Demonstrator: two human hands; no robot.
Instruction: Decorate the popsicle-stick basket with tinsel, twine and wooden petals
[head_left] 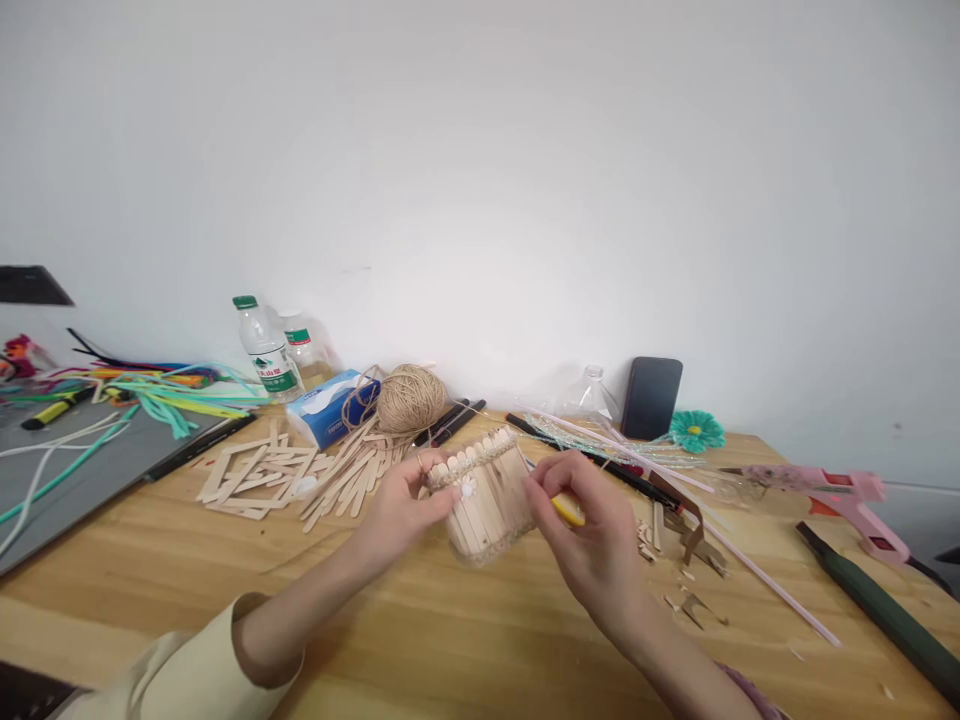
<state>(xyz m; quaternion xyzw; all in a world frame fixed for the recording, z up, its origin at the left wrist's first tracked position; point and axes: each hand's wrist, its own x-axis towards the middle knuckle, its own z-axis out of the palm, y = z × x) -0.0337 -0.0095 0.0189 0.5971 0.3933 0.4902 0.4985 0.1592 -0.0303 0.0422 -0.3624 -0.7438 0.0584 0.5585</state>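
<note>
My left hand [409, 505] grips the left side of a small holder made of craft sticks [487, 505], tilted above the table. Twine-like trim runs along its scalloped upper edge and its bottom edge. A small white flower [467, 488] sits on its front, close to my left thumb. At the holder's right side, my right hand [589, 520] is closed in a pinch, with a yellow-handled tool [568, 510] in it. Fingers cover most of that tool, so its exact kind is hidden.
Loose craft sticks [352, 475], a twine ball [411, 398] and a tissue pack [330, 408] lie behind my left hand. On the right are a pink glue gun [847, 500], a dark green tool [870, 590], a phone [651, 398] and scraps. Pipe cleaners [165, 395] lie left.
</note>
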